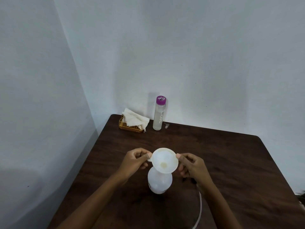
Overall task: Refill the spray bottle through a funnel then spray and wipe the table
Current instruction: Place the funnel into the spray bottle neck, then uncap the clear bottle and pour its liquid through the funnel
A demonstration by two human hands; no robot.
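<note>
My only camera rides on my head, wide-angled, facing forward and down across the table (pixel 231 162) toward the wall corner (pixel 89 96). It sits close: the table's near edge drops out of view below.

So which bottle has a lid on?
The tall clear plastic bottle by the wall: a purple cap closes it. The squat white plastic bottle carries a white funnel instead.
</note>
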